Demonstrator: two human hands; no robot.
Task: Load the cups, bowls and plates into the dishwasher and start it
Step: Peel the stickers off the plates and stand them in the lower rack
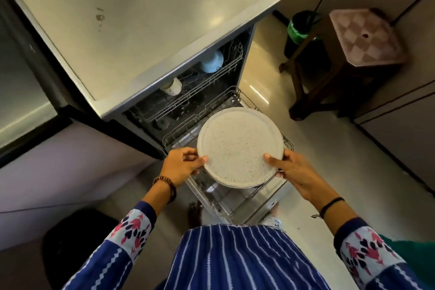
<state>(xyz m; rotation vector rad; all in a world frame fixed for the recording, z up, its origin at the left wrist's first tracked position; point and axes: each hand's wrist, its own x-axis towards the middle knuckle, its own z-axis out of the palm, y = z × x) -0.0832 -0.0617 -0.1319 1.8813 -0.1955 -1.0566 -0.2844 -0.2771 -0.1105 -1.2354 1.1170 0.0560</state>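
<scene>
Striped blue cloth [235, 259] fills the near edge at 6 o'clock. Just beyond it, both grips clasp a speckled white plate [240, 148], held face up over the pulled-out lower rack [174, 135] of the open dishwasher [141, 30]. The left grip [182, 165] pinches the rim at 9 o'clock and the right grip [293, 172] at 3 o'clock. Toward 11 o'clock, the upper rack [213, 83] carries a blue cup [211, 63] and a white cup [173, 87]. A stool [367, 37] stands at 2 o'clock.
</scene>
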